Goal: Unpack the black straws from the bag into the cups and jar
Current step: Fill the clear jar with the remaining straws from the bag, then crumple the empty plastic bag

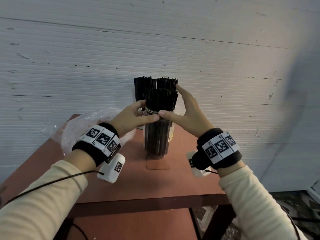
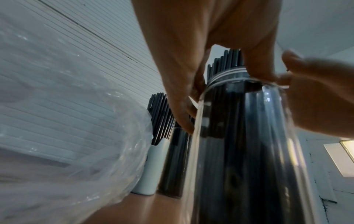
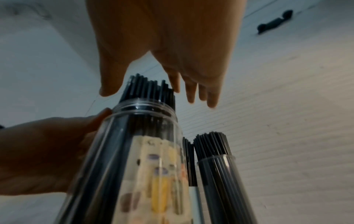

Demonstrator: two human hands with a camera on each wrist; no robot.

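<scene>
Standing upright in jar (image 1: 158, 135), black straws (image 1: 161, 99) vertical, tips up, both hands at rim

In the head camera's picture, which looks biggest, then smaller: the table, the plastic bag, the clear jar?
1. Table, by far the largest.
2. Plastic bag and clear jar look close; the left hand hides part of the bag, so no ranking.

- Head view: looked forward and down from above onto the table (image 1: 181, 179), both hands, and the jar (image 1: 158, 135) before a white wall.
- Left wrist view: sat low and very near, facing up along the left hand (image 2: 201, 53) at the jar (image 2: 239, 151), with the bag (image 2: 67, 136) to its left.
- Right wrist view: likewise low and close, facing up past the right hand (image 3: 172, 45).
- All three views shared the jar and its straws (image 3: 151, 91).
</scene>
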